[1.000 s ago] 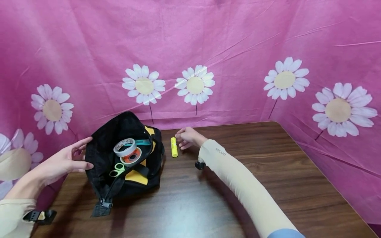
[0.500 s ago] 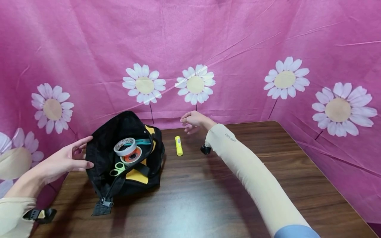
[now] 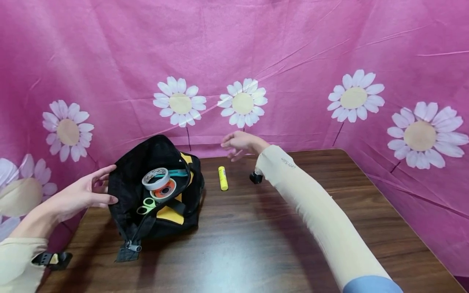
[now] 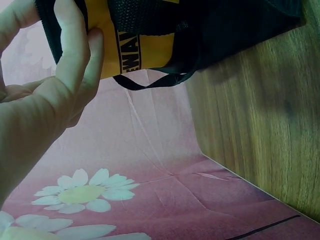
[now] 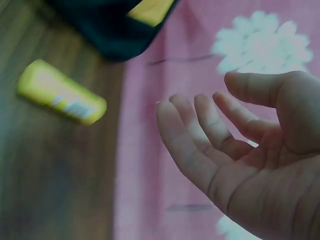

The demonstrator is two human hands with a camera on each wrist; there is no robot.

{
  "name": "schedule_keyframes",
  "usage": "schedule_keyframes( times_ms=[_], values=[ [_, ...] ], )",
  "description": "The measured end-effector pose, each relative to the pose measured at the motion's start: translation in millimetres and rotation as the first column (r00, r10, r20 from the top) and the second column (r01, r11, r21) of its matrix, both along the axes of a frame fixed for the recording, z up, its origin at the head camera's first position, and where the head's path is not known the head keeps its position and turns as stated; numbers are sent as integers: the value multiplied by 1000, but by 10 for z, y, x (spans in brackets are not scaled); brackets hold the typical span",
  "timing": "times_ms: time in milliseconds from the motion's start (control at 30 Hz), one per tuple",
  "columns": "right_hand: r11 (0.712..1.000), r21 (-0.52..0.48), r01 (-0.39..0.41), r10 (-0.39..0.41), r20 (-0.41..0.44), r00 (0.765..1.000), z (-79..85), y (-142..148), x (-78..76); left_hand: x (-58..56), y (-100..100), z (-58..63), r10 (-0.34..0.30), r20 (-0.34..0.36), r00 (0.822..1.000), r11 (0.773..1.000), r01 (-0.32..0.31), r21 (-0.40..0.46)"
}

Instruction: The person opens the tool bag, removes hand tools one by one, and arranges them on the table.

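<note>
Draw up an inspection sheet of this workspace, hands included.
Surface: brown wood-grain table, with a glare patch near the front.
Job's things: black-and-yellow bag, mouth open, on the table; yellow stick on the table to the right of the bag, apart from it.
Bag contents: pale tape ring, orange-centred roll, green-handled scissors and a teal item, not identifiable.
Clutter: nothing seen.
Left hand: holds the bag's edge between thumb and fingers.
Right hand: raised, fingers loosely curved, holding nothing, not touching the yellow stick.
Cables: nothing seen.
Surroundings: pink cloth printed with white flowers, creased, behind and beside the table.
</note>
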State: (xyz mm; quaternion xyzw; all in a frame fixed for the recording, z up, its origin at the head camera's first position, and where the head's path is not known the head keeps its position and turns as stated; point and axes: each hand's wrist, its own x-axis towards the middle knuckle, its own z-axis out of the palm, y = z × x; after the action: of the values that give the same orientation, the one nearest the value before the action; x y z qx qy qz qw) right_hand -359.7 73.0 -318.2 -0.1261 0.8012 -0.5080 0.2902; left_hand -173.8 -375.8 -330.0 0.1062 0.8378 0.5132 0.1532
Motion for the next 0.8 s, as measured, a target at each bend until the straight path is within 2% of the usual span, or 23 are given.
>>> schedule_keyframes(
  times_ms=[200, 300, 367, 433, 500, 667, 800],
  values=[
    [994, -78, -82, 79, -48, 996, 504, -452, 83, -44, 21, 28, 4, 0, 1000, 1000, -4, -25],
    [984, -138, -111, 106, -42, 994, 637, -746, 132, -52, 21, 38, 2, -3, 1000, 1000, -3, -20],
    [974, -188, -126, 125, -20, 992, 665, -955, 165, -52, 23, 37, -2, -7, 1000, 1000, 2, -8],
    [966, -213, -150, 153, -2, 988, 652, -1165, 203, -52, 31, 26, -7, -17, 1000, 1000, 7, 4],
    [964, -186, -188, 190, -7, 982, 591, -1366, 240, -49, 44, 7, -12, -27, 1000, 1000, 13, 21],
    [962, -5, -274, 274, -47, 961, 341, -1784, 333, -44, 77, -39, -14, -38, 999, 999, 16, 48],
    [966, 30, -258, 258, -26, 966, 138, -2052, 376, 0, 70, -67, 6, -39, 999, 998, -4, 55]
  ],
)
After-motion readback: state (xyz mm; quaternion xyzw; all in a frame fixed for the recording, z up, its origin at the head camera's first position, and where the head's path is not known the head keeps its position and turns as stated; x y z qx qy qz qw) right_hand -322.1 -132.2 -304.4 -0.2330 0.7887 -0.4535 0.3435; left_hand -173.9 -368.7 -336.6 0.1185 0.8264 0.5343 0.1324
